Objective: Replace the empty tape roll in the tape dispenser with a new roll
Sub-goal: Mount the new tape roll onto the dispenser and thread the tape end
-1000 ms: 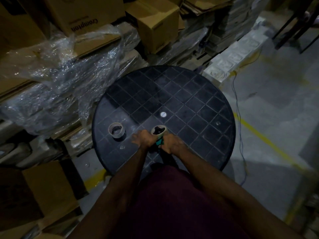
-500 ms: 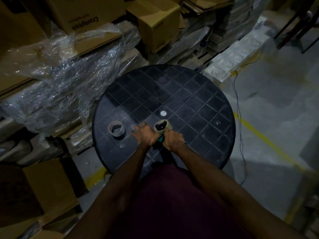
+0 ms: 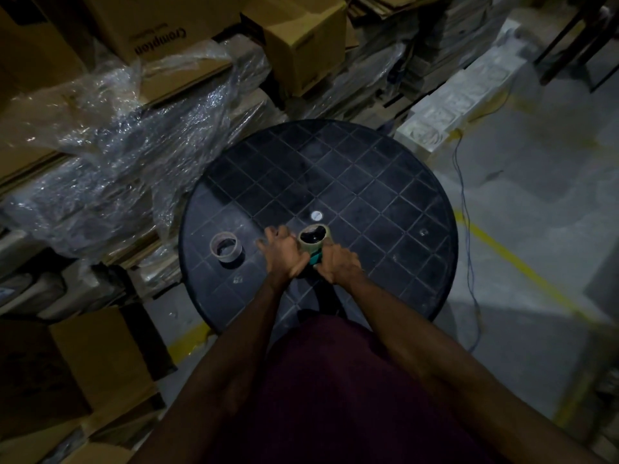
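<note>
A round black table point(image 3: 385, 182) with a grid pattern stands in front of me. Over its near middle I hold a teal tape dispenser point(image 3: 315, 257) with a pale tape roll point(image 3: 314, 238) mounted on it. My left hand point(image 3: 284, 254) grips the dispenser's left side beside the roll, with some fingers spread. My right hand point(image 3: 338, 264) is closed on the handle below the roll. A second roll point(image 3: 225, 246), mostly bare core, lies flat on the table to the left, apart from my hands.
Cardboard boxes point(image 3: 301, 38) and crumpled clear plastic wrap point(image 3: 127, 155) are stacked behind and left of the table. White foam blocks point(image 3: 462, 95) and a thin cable point(image 3: 464, 229) lie on the concrete floor at right, with a yellow floor line point(image 3: 522, 266).
Both hands and the dispenser have shifted slightly away from me over the table. The roll on the left has stayed put.
</note>
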The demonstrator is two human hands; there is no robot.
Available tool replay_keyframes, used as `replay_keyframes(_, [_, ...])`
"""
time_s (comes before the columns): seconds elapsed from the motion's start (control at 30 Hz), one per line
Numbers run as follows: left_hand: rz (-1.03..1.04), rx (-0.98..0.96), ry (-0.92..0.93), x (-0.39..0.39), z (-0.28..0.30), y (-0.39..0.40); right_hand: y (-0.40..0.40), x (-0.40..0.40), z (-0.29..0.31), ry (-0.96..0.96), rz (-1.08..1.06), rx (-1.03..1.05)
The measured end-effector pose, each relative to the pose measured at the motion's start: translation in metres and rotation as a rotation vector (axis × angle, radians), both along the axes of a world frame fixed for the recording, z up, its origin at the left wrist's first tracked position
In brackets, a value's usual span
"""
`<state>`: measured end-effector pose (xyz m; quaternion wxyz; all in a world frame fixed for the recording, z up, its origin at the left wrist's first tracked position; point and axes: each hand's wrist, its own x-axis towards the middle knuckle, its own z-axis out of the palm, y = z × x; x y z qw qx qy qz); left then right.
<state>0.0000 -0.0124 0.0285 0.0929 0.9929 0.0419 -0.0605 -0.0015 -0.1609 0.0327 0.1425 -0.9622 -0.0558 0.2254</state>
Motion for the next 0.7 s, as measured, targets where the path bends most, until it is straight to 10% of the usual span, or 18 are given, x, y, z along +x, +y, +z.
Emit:
replay_keyframes(0.43, [-0.044,0.009,0.081,0.003,-0.012,0.008,-0.019,0.002,-0.007,0.173,-0.244,0.113])
replay_keyframes(0.7, [0.213,-0.879,0.216,-0.013,-0.021,0.011,-0.020,-0.001,-0.012,0.271,-0.348,0.197])
